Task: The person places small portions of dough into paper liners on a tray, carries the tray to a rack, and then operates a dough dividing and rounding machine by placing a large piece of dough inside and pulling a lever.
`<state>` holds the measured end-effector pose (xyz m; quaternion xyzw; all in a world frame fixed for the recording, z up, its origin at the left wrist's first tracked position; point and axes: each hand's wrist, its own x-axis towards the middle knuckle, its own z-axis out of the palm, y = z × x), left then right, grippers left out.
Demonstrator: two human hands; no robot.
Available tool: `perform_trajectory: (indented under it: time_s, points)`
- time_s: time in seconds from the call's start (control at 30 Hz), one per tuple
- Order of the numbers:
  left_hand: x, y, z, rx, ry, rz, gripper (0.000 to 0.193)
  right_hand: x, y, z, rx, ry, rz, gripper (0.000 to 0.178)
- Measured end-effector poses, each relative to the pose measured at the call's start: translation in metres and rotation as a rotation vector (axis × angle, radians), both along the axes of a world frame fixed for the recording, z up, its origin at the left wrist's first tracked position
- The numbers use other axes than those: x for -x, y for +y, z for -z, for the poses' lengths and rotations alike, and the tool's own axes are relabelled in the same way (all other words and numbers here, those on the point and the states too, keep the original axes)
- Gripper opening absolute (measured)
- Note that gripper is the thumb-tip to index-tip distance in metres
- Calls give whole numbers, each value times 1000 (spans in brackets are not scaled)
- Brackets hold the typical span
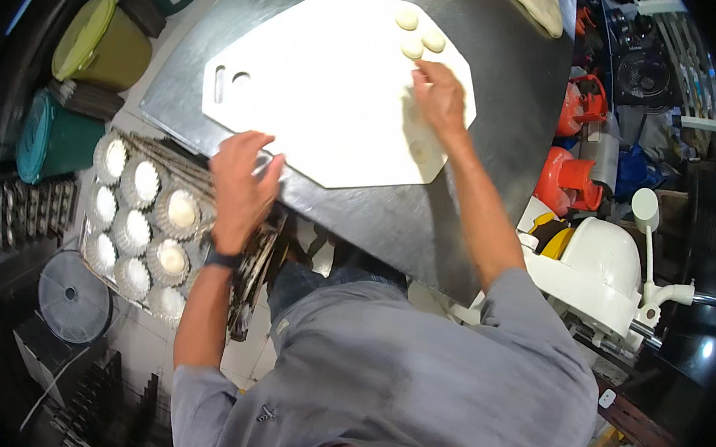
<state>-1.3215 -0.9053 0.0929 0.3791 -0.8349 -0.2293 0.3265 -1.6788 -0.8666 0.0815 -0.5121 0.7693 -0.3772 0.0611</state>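
A large white cutting board (319,78) with cut corners and a handle slot lies on the metal table. Three small pale dough balls (412,49) sit close together near its far right edge. My right hand (442,100) reaches over the right side of the board, fingers bent and slightly apart just below the nearest ball; nothing shows in them. My left hand (244,177) hovers by the board's near left edge, thumb and fingers apart and empty. Left of it, several fluted metal moulds (172,261) stand on a tray, some holding pale dough.
The dark metal table (358,223) ends in front of my body. A white mixer-like machine (599,259) and red gas cylinders (565,179) stand at the right. Lidded buckets (107,44) line the left. More dough (536,6) lies at the table's far right.
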Motion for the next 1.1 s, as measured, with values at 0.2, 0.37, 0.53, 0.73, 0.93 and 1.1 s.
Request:
perform_trajectory:
  time_s: [0.2, 0.37, 0.53, 0.73, 0.93, 1.1]
  points:
    - [228, -87, 28, -41, 15, 81, 41, 74, -5, 1, -306, -66, -21, 42]
    - [316, -96, 28, -52, -172, 6, 42, 68, 8, -1, -86, -713, -22, 26]
    - [327, -85, 34, -581, 196, 180, 33, 129, 0, -8, 186, -1508, 24, 21]
    - [343, -152, 30, -618, 302, -186, 42, 145, -59, 12, -102, -388, 71, 32]
    - [364, -197, 75, -322, -137, 27, 26, 137, -82, 17, -240, -666, 0, 15]
    - [318, -132, 36, -425, 233, -49, 41, 183, -63, 57, -61, -286, -81, 30]
